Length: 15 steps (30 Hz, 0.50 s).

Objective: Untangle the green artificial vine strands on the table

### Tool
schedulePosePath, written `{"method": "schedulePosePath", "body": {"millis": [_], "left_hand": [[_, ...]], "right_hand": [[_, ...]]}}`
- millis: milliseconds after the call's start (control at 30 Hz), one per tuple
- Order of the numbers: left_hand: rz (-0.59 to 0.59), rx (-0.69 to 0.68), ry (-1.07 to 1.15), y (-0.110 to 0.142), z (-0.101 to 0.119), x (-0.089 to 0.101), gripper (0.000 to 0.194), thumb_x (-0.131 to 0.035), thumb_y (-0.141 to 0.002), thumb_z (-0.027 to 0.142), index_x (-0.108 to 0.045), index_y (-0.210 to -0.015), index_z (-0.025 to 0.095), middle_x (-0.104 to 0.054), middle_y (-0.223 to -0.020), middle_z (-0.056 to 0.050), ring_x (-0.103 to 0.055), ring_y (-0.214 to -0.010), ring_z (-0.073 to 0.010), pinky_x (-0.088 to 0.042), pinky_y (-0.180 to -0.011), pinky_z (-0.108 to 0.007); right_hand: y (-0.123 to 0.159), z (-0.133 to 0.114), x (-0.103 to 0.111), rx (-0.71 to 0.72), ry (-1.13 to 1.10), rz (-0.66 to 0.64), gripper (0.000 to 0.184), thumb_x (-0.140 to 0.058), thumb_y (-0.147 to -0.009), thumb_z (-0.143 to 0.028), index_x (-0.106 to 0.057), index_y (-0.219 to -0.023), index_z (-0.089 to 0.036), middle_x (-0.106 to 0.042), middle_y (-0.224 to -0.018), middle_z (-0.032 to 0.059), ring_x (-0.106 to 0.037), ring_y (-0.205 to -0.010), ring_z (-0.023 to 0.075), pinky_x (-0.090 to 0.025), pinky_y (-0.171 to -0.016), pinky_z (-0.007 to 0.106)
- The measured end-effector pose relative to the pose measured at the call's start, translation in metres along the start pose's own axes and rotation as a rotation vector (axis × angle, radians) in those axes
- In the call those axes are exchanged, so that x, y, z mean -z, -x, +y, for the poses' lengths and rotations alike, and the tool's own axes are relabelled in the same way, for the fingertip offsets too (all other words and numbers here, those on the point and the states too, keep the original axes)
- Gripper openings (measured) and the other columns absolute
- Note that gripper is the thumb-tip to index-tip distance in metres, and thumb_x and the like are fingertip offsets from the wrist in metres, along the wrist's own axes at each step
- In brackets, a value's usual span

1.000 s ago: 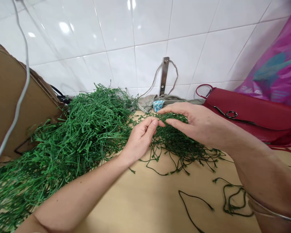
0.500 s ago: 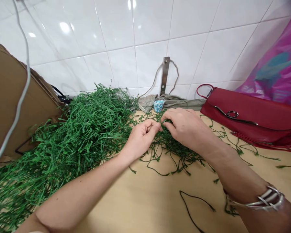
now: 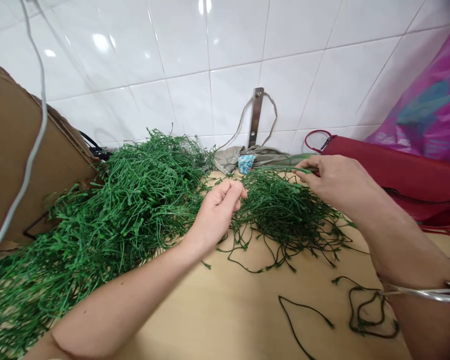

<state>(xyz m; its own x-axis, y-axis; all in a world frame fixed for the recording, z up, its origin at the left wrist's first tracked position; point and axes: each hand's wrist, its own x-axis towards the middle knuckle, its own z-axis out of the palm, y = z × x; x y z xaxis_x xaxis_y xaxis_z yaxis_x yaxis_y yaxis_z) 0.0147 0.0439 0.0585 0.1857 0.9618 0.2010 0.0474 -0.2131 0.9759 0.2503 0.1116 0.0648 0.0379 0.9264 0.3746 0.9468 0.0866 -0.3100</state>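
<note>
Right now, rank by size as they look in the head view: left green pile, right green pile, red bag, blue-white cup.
1. Left green pile
2. Red bag, right green pile: too alike to rank
3. Blue-white cup

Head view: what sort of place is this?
Probably an indoor craft or small workshop spot, though it could be a home. A heap of green strands covers part of a pale table against a white tiled wall, with a cardboard box alongside.
</note>
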Motion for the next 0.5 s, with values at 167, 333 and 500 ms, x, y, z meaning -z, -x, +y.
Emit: {"method": "schedulePosePath", "body": {"millis": [167,333,500], "left_hand": [[0.015,0.034,0.093,-0.009,-0.013,0.0,0.029,-0.044,-0.103,0.035,-0.054,-0.081,0.019,-0.034,-0.056,0.007,-0.027,-0.055,-0.0113,-0.024,-0.058,-0.027],[0.0,0.019,0.09,-0.007,-0.013,-0.001,0.03,-0.045,-0.102,0.04,-0.054,-0.081,0.019,-0.035,-0.056,0.007,-0.027,-0.053,-0.0111,-0.025,-0.058,-0.026],[-0.057,0.001,0.056,-0.005,-0.013,-0.002,0.032,-0.046,-0.101,0.044,-0.053,-0.081,0.02,-0.035,-0.055,0.008,-0.027,-0.053,-0.0112,-0.024,-0.056,-0.027]], "right_hand": [[0.008,-0.013,0.022,0.01,-0.133,0.026,0.036,-0.053,-0.089,-0.035,-0.076,-0.112,-0.02,-0.078,-0.105,0.0154,-0.07,-0.097,0.0357,-0.05,-0.086,0.048],[0.015,-0.039,0.026,0.123,-0.549,-0.014,0.035,-0.057,-0.088,-0.047,-0.076,-0.105,-0.023,-0.079,-0.108,0.011,-0.071,-0.102,0.0325,-0.053,-0.097,0.051],[0.019,-0.05,0.008,0.242,-0.683,-0.189,0.053,-0.071,-0.079,-0.05,-0.071,-0.125,-0.024,-0.071,-0.133,0.0078,-0.064,-0.124,0.0302,-0.046,-0.112,0.049]]}}
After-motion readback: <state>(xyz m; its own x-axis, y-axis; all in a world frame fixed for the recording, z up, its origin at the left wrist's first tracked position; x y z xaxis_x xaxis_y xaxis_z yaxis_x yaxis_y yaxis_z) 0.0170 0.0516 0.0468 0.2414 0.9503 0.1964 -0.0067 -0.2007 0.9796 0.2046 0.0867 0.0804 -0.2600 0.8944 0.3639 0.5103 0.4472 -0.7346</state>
